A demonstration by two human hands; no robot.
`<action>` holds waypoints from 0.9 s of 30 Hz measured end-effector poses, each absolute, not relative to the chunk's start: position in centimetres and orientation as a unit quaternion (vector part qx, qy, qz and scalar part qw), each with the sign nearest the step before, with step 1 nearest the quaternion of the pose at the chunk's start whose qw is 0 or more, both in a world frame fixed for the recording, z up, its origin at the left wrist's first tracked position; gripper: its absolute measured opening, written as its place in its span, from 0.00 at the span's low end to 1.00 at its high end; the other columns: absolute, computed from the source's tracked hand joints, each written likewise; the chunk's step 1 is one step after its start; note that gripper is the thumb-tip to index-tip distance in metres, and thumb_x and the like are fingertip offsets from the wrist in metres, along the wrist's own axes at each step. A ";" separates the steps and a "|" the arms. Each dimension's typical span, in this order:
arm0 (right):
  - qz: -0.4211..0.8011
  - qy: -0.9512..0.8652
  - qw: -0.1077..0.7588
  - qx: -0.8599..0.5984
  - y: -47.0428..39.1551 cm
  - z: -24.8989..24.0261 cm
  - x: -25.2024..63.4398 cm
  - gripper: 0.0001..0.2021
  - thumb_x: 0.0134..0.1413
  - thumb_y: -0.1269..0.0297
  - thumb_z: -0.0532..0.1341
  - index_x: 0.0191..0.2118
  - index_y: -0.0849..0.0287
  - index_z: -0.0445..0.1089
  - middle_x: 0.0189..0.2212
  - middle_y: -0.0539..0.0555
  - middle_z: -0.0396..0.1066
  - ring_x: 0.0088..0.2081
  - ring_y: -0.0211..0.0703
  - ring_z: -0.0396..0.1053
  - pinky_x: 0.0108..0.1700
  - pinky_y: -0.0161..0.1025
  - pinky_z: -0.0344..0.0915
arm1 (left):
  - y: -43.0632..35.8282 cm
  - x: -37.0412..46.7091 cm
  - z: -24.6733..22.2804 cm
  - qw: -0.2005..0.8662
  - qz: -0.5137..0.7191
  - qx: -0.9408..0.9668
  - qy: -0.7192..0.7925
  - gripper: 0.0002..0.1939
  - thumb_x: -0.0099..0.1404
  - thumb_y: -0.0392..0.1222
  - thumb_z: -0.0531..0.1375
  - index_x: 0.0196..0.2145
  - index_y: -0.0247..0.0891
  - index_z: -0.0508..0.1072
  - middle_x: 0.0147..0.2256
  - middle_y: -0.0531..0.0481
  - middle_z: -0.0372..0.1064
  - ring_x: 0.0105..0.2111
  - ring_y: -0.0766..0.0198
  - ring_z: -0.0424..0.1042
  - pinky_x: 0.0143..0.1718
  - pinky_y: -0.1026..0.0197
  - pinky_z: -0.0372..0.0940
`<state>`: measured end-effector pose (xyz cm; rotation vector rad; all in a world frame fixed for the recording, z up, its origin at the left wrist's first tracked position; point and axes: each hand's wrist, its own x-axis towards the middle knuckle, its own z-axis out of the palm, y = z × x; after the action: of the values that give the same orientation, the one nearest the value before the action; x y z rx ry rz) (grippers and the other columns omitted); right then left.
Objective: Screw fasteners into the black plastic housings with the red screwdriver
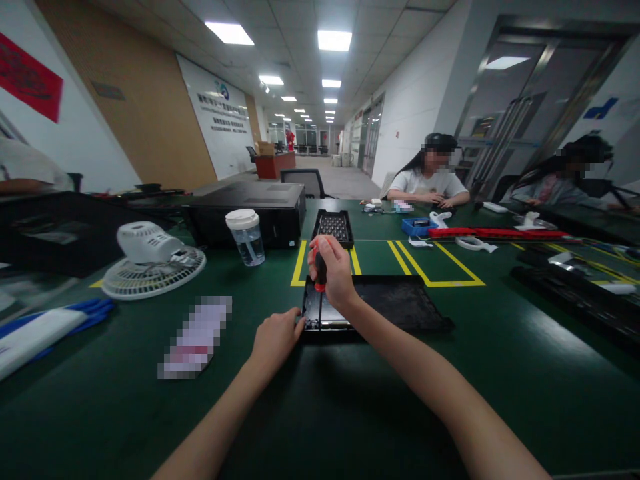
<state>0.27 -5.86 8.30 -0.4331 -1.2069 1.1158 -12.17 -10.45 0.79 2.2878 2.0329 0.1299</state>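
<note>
A flat black panel (395,303) with raised edges lies on the green table in front of me. My right hand (336,270) is closed around the red and black handle of a screwdriver (321,275). Its thin shaft points down onto the left part of the panel, almost upright; the exact spot under the tip is too small to tell. At the panel's left edge, my left hand (279,335) grips the rim between thumb and fingers. Just beyond my right hand stands a black tray (333,227) with rows of round pockets.
Left of me are a white fan (153,260), a lidded water cup (246,237) and a blurred-out pale object (197,340). A large black case (245,207) stands behind the cup. Two people sit at the far right, near a blue box (419,227). Yellow tape (455,284) marks the green table.
</note>
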 end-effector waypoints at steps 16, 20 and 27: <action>0.410 -0.496 0.713 -0.278 -7.2 8.6 -0.7 0.10 0.55 0.55 0.53 0.33 0.57 0.62 0.21 0.45 0.58 0.16 0.26 0.52 0.15 0.25 0.50 | -10.6 -12.0 1.2 0.045 0.037 0.740 0.670 0.17 0.65 0.50 0.47 0.44 0.43 0.69 0.34 0.44 0.73 0.37 0.56 0.73 0.36 0.60 0.64; 0.377 -0.487 0.725 -0.308 -7.2 8.5 -0.8 0.11 0.55 0.54 0.53 0.32 0.56 0.61 0.21 0.45 0.58 0.17 0.27 0.53 0.15 0.25 0.50 | -10.6 -12.0 1.2 0.040 0.042 0.744 0.665 0.17 0.65 0.49 0.47 0.44 0.43 0.69 0.33 0.44 0.73 0.35 0.56 0.73 0.35 0.59 0.64; 0.431 -0.437 0.728 -0.306 -7.9 8.9 -0.9 0.12 0.50 0.53 0.57 0.34 0.55 0.61 0.24 0.46 0.59 0.20 0.29 0.54 0.17 0.26 0.50 | -10.6 -12.0 1.2 0.040 0.040 0.745 0.664 0.17 0.65 0.50 0.47 0.45 0.43 0.69 0.34 0.44 0.74 0.36 0.56 0.73 0.35 0.59 0.64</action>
<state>-0.93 -7.87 8.89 -0.6750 -0.9633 0.9490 -12.00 -10.64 1.23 2.2840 2.0354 0.1216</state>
